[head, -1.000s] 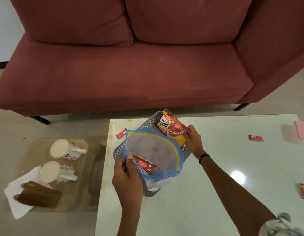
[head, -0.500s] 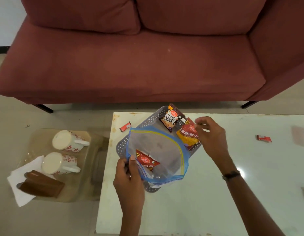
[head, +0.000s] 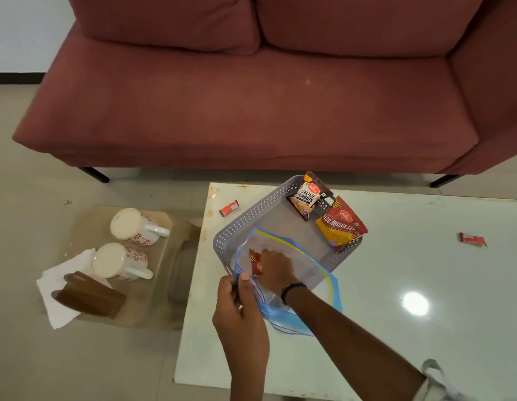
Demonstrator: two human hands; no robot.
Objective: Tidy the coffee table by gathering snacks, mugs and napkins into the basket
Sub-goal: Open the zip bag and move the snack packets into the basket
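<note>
- Since half a second ago, the right hand (head: 273, 269) has left the snack packets at the basket's far corner and gone into the mouth of the clear zip bag (head: 283, 273), where its fingers curl over a small red snack packet (head: 256, 263). Whether they grip it cannot be told.
- A dusky red sofa (head: 251, 105) fills the top of the view, beyond the table.
- A pale glossy coffee table (head: 396, 285) takes up the lower right.
- A glass side table (head: 153, 311) stands lower, to the left of it.
- A grey perforated basket (head: 248, 224) sits near the coffee table's far left corner.
- The zip bag, blue at its rim, overlaps the basket's near edge.
- The left hand (head: 240, 314) pinches the bag's near rim between thumb and curled fingers.
- A white napkin (head: 57, 308) lies on the glass table, under a brown wooden holder (head: 91, 298).
- Two white mugs with red flower prints lie on their sides there: the far mug (head: 135, 227) and the near mug (head: 118, 261).
- In the basket's far corner lean a salted peanuts packet (head: 308, 195) and a red and yellow bhujia packet (head: 341, 227).
- Two small red sachets lie on the coffee table: the left sachet (head: 229, 208) and the right sachet (head: 473, 239).
</note>
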